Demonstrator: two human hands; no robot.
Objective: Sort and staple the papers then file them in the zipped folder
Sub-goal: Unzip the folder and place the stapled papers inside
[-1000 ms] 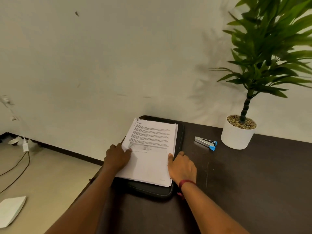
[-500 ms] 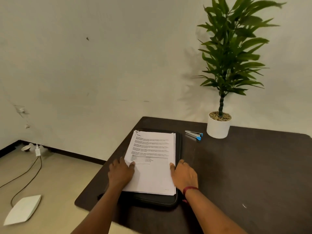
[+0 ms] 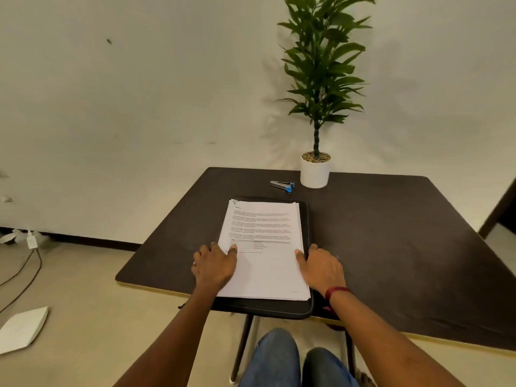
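Head view: a person's left hand (image 3: 215,268) is lying flat on the left edge of a stack of papers (image 3: 265,272), fingers loosely spread and the thumb pressing on the top sheet. The right hand (image 3: 321,270) is resting open against the stack's right edge, its thumb touching the paper and its other fingers lying straight just past the edge. A red band (image 3: 336,291) is circling the right wrist.

The papers are sitting squarely on a black zipped folder (image 3: 279,310), which is showing as a dark border along the stack's right and near sides. The top sheet is carrying printed text and a small table. The folder is lying on a dark tabletop (image 3: 391,247), its near end reaching the tabletop's front edge.

Farther back, well apart from the stack, a silver stapler (image 3: 282,185) with a blue tip is lying on the tabletop. Just to its right a white pot (image 3: 315,173) is holding a tall green plant (image 3: 321,65) against a pale wall (image 3: 139,93).

Below the tabletop, the person's knees (image 3: 273,358) in blue jeans are showing. On the floor to the left, a dark cable (image 3: 25,277) is trailing from a white plug (image 3: 31,241), and a flat white object (image 3: 22,328) is lying nearby.
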